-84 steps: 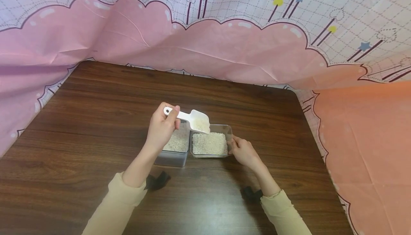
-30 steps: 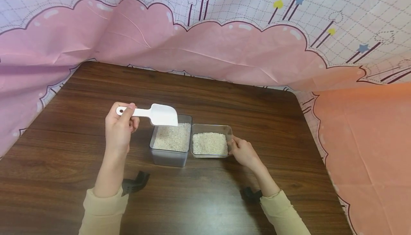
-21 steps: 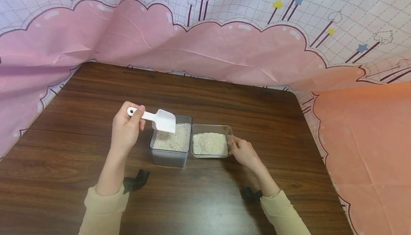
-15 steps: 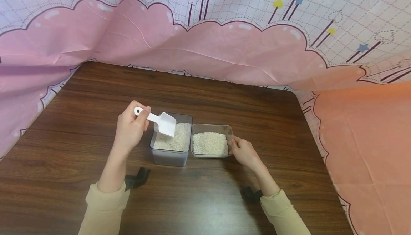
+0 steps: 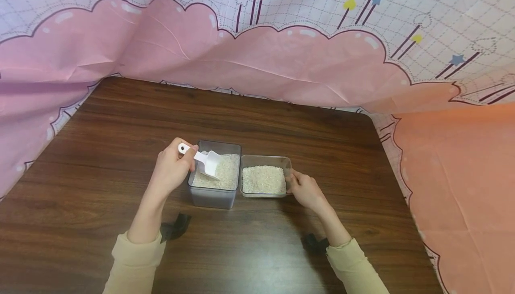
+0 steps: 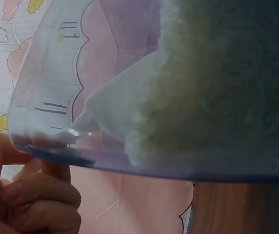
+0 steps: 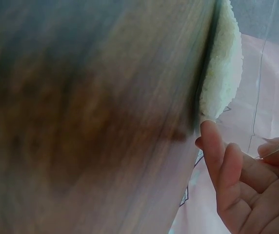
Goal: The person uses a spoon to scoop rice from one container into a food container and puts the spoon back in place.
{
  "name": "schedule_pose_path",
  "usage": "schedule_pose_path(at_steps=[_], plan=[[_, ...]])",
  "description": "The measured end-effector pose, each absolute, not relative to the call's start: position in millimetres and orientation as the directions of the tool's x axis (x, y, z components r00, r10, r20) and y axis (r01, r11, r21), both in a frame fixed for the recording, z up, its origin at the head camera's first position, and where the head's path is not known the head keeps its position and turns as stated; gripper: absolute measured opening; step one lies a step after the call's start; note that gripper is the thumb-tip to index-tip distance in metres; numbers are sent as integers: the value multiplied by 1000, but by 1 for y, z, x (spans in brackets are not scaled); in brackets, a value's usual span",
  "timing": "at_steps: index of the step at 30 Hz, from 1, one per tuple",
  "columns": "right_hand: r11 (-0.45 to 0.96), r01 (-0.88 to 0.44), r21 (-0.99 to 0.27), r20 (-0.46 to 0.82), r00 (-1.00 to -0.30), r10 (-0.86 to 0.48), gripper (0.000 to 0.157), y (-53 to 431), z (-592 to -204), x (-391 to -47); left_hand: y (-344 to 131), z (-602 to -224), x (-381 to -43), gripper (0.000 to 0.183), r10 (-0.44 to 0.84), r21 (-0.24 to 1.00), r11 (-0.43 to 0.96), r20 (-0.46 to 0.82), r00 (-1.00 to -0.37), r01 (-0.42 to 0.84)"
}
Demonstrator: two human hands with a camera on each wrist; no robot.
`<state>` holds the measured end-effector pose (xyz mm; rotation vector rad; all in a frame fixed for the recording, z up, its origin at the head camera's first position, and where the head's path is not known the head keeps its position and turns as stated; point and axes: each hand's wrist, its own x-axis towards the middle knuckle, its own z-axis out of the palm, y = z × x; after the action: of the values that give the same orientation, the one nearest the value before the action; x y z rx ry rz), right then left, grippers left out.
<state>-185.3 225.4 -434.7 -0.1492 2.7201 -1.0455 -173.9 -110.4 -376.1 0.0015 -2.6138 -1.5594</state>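
Pinching the handle of the white scoop between thumb and fingers, the left hand is positioned at the left wall of the gray container. A round hole pierces the handle end. The scoop is inclined, blade lowermost, with its tip in the white grains inside this container.

The right hand grips the right wall of the clear container, which holds a second bed of grains. This container stands just to the right of the gray one; whether their walls touch cannot be told.

Both containers rest on the wood-grain tabletop, well in from its far edge and between its left and right edges. A dark fitting is visible at each wrist, beside a rolled beige sleeve. Patterned cloth hangs beyond the far edge, from the far left corner past the far right corner.

The left wrist view adds the blade entering the grains, seen through the transparent wall, and fingers curled beyond the rim. The right wrist view adds the fingers extending along the clear container toward its base, with the thumb at the rim.
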Motion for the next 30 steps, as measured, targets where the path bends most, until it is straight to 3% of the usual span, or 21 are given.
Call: schedule_pose_path(at_steps=[15, 30], plan=[[755, -23, -656, -161, -972, -170, 44, 225, -437, -187, -116, -373, -174, 19, -68, 853, 521, -7, -998, -42], [745, -8, -667, -165, -974, -158, 44, 225, -436, -185, -115, -381, -170, 20, -50, 945, 327, 12, -999, -5]])
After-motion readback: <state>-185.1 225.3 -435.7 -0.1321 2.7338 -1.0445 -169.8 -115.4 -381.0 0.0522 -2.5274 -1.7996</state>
